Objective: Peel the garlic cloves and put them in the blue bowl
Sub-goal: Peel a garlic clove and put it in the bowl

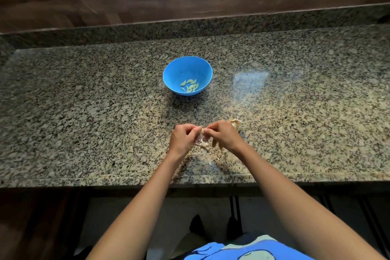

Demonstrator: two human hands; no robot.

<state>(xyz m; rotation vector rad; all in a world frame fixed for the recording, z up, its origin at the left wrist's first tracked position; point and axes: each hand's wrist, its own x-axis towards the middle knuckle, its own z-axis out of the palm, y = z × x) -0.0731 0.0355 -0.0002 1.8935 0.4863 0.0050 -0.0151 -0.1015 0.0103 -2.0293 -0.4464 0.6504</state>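
Observation:
A blue bowl (168,74) stands on the granite counter and holds several peeled garlic cloves (190,86). Nearer the counter's front edge, my left hand (183,138) and my right hand (223,135) meet fingertip to fingertip and pinch one small garlic clove (202,131) between them. Loose papery skin (203,143) hangs and lies just under the hands. The rest of a garlic head (236,124) lies on the counter right behind my right hand, partly hidden by it.
The speckled granite counter (84,112) runs wide to both sides, with a raised granite ledge (190,27) and a wooden wall behind. Its front edge (126,181) lies a short way below the hands.

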